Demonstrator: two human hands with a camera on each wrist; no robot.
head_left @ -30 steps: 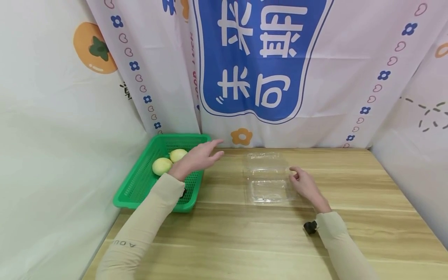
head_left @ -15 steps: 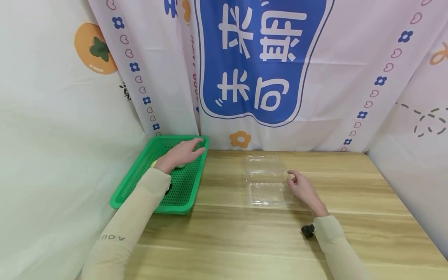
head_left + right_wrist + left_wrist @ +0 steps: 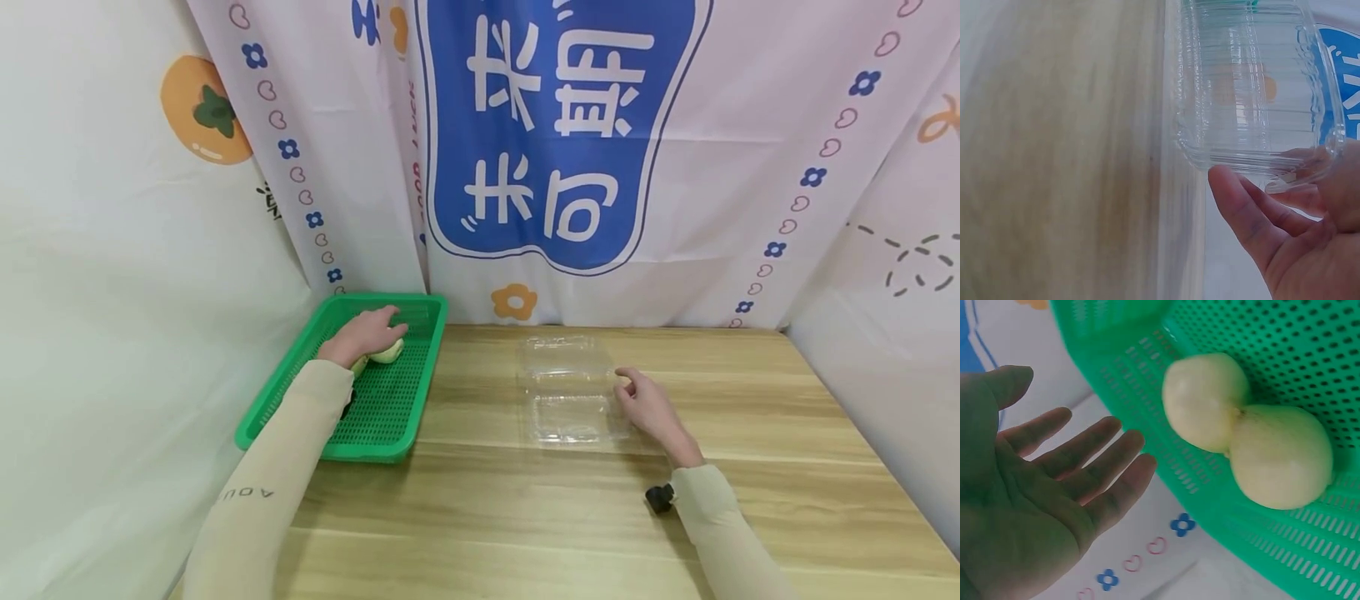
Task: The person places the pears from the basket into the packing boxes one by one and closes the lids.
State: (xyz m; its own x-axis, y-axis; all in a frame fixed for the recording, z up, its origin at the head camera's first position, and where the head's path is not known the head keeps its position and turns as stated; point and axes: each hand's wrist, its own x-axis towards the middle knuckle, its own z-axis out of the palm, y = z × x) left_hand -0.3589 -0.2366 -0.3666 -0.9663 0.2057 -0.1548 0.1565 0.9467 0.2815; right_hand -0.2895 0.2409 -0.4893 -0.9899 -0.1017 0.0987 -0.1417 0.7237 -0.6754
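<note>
A green plastic basket (image 3: 367,454) stands at the table's back left with two pale yellow-green, round fruits (image 3: 1282,456) in it, side by side. My left hand (image 3: 363,333) is over the basket, fingers spread and nothing in the palm; it partly covers the fruits in the head view. To the right lies an open clear plastic clamshell container (image 3: 566,417), its lid folded back toward the wall. With thumb and curled fingers my right hand (image 3: 651,408) holds the container's right end, and some fingers show through the plastic in the right wrist view.
The wooden table (image 3: 487,525) ends at a printed cloth (image 3: 750,208) that hangs behind it. White cloth walls (image 3: 112,350) close in on the left and right; the basket stands near the left one.
My left hand has moved left and slightly down, from the basket's right rim to over the fruits. The right hand keeps its place at the container. The view has shifted slightly.
</note>
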